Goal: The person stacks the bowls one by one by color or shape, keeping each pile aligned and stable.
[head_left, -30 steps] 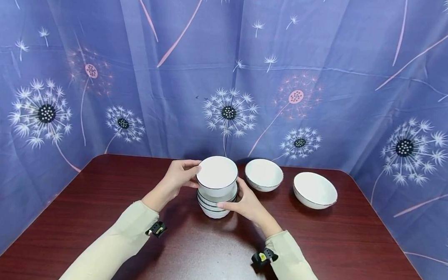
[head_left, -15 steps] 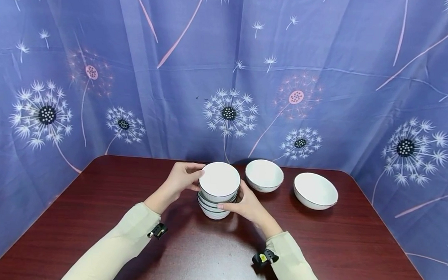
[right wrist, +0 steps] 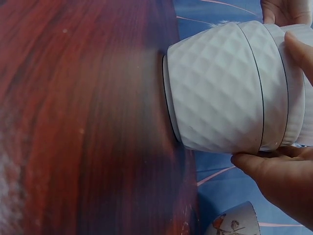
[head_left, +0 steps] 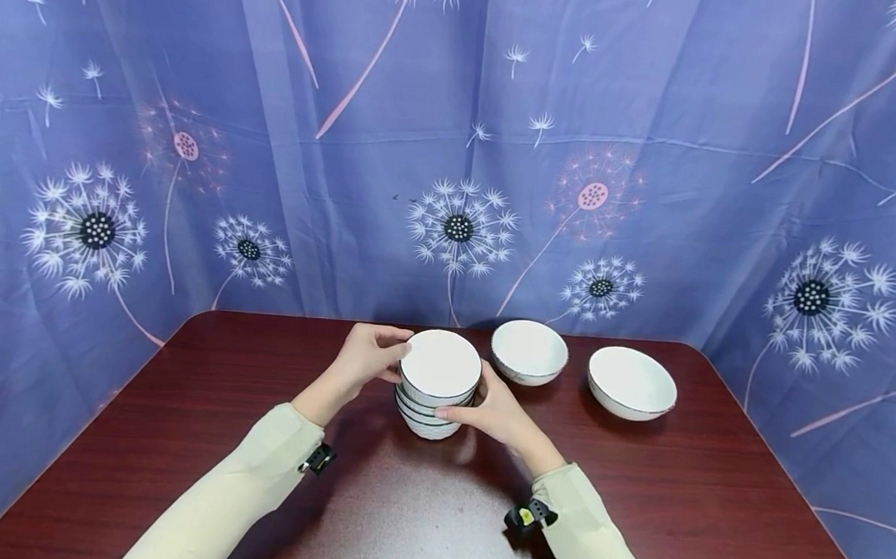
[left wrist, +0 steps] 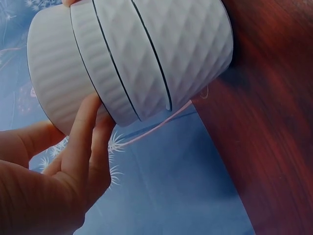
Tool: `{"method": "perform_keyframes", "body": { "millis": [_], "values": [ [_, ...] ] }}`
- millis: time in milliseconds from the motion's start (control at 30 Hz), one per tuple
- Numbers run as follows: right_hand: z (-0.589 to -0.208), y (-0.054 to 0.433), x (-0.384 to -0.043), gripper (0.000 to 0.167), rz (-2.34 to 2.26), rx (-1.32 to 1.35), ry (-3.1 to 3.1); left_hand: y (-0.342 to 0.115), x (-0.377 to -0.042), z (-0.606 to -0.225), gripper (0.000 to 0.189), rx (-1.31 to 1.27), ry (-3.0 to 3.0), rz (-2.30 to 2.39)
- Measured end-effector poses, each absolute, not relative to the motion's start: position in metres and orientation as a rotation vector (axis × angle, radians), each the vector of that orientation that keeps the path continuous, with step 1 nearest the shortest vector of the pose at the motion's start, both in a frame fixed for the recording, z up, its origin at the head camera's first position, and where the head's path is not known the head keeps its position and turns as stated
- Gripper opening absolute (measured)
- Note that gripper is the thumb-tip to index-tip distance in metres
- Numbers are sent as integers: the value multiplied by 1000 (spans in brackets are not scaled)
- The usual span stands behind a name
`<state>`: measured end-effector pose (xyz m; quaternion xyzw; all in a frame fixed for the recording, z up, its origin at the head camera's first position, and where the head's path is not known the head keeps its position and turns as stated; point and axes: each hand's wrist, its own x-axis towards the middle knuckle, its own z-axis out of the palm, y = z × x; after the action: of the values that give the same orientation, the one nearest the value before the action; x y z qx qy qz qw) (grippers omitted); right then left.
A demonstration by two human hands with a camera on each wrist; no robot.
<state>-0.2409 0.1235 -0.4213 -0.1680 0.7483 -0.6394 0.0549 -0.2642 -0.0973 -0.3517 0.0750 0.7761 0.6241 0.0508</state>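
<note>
Near the table's far middle stands a stack of white bowls (head_left: 426, 429) with dark rims and a diamond-textured outside. The top bowl (head_left: 440, 362), ribbed outside, sits nested in the stack, its white inside facing up. My left hand (head_left: 364, 361) holds this top bowl at its left side, thumb by the rim and fingers (left wrist: 83, 127) against the outer wall. From the right, my right hand (head_left: 498, 408) grips the stack just below, its thumb across the front and the other fingers (right wrist: 254, 164) round the far side.
Two wider white bowls stand to the right of the stack: one behind the right hand, a round bowl (head_left: 529, 352), and farther right another bowl (head_left: 631, 383). The dark red wooden table (head_left: 671, 506) meets a blue dandelion-print curtain (head_left: 347, 183) at the back.
The top bowl has come down into the stack and slightly to the right, with the left hand moving along. The right hand has stayed nearly still on the stack.
</note>
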Motion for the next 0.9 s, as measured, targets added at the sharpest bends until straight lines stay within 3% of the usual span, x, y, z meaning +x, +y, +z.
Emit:
{"method": "perform_keyframes", "body": {
  "millis": [900],
  "values": [
    [-419,122,-239,99,-1914,-413,2301,-100,-267,-359,24,138,2448,1876]
  ]
}}
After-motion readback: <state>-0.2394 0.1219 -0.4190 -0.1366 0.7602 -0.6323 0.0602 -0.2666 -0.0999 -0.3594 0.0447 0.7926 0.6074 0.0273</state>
